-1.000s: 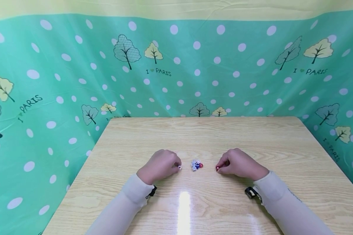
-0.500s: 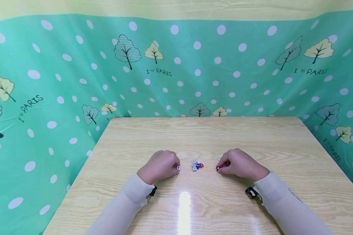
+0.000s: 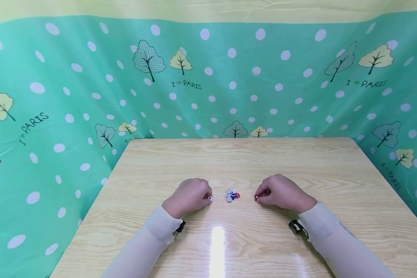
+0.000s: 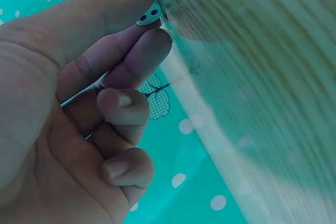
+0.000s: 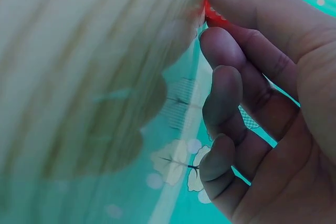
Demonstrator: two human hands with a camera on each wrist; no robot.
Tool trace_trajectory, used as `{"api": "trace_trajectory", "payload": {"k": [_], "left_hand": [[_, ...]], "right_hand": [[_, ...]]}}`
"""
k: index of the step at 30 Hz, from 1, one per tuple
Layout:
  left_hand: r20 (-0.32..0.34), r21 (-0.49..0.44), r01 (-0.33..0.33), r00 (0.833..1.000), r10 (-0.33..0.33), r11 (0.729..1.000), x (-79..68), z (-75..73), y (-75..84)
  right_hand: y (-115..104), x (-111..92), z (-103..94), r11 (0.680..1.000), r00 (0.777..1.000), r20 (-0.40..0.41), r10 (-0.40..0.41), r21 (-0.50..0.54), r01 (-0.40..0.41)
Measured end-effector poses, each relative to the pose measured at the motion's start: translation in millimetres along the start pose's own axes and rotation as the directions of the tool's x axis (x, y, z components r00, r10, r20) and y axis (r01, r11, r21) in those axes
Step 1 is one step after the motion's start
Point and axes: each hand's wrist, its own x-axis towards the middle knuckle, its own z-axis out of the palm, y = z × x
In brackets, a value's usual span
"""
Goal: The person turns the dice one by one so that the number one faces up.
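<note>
My left hand point(image 3: 190, 196) pinches a white die point(image 4: 149, 15) between thumb and index finger, close over the table. In the left wrist view, dark pips show on the die's near face and the other fingers are loosely curled. On the other side, my right hand point(image 3: 281, 193) pinches a red die point(image 5: 214, 15) between thumb and forefinger at the tabletop; the fingertips cover much of it. Between the hands sits a small cluster of dice: several white dice point(image 3: 229, 195), a blue die point(image 3: 233, 195) and another red die point(image 3: 238, 195) at its right side.
The wood-grain table point(image 3: 243, 162) carries a bright strip of reflected light in front of the dice. A green dotted curtain point(image 3: 229, 69) with printed trees hangs behind the table and along both sides. Dark wrist straps point(image 3: 296, 227) show at both cuffs.
My left hand has shifted slightly left and turned the white die, so a dark pip now faces up to the head view. The right hand and the cluster look unchanged.
</note>
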Motion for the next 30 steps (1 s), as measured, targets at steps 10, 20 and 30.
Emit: {"api": "trace_trajectory", "payload": {"k": [10, 20, 30], "left_hand": [[0.006, -0.01, 0.006, 1.0, -0.006, 1.0, -0.4, 0.4, -3.3], [-0.006, -0.008, 0.011, 1.0, -0.011, 1.0, -3.2, -1.4, -8.2], [0.033, -0.2, 0.087, 0.996, -0.082, 0.976, -11.0, 2.3, -22.8]], "right_hand": [[11.5, 17.3, -9.8, 0.997, 0.997, -0.018, 0.072, -0.018, -0.072], [33.6, 39.4, -21.6, 0.988, 0.988, -0.026, 0.151, -0.005, -0.151], [53.7, 54.6, -25.6, 0.979, 0.978, -0.048, 0.203, 0.039, -0.201]]}}
